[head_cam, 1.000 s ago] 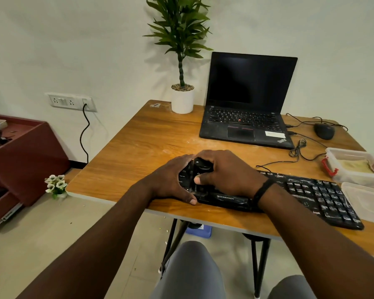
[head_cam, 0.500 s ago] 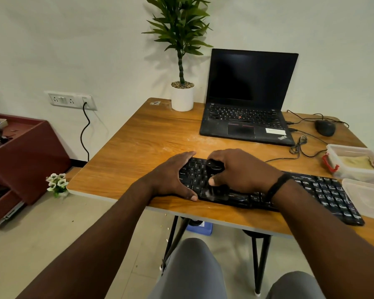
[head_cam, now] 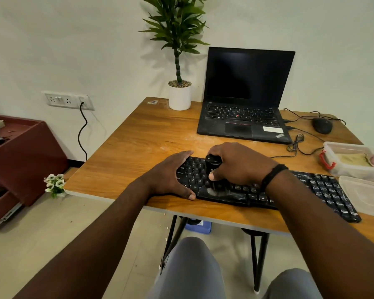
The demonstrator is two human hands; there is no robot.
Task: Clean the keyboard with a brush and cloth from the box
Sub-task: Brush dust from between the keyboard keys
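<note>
Wooden desk (head_cam: 138, 143) carries the black keyboard (head_cam: 324, 188) along its near edge. Left hand (head_cam: 171, 175) lies flat with relaxed fingers, bracing the keyboard's left end; right hand (head_cam: 240, 165) grips the black brush (head_cam: 213, 167), bristles down on the keys.

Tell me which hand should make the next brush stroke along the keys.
Right. The right hand already grips the brush, bristles down on the keyboard; the left hand lies at its left end, apparently steadying it.
</note>
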